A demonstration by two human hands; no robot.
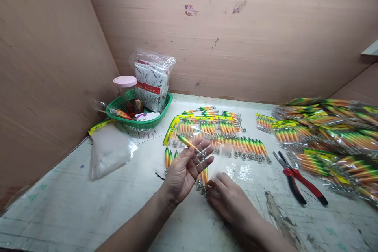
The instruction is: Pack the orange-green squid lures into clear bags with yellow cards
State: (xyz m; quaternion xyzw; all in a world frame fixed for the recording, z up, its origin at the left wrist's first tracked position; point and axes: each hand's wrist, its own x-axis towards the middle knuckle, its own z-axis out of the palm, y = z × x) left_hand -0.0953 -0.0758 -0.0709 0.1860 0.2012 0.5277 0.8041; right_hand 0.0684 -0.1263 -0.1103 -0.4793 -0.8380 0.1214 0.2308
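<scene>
My left hand (181,177), palm up, pinches a green, yellow and orange fishing lure (186,141) between thumb and fingers, with the other fingers spread. The lure's metal hooks point toward the fingertips. Low over the table, my right hand (227,197) is curled and smeared by motion beside a few loose lures (204,175); its fingertips are hard to make out. More lures (170,157) lie just left of my left hand, partly hidden by it. Beyond the hands, a row of lures (249,146) and a clear bag with a yellow header card (170,130) lie on the table.
Red-black pliers (295,177) lie at right, before a heap of packed lures (327,134). A green basket (141,124) at back left holds a pink-lidded jar (125,82) and a bag of packets (152,82). Empty clear bags (109,149) lie before it.
</scene>
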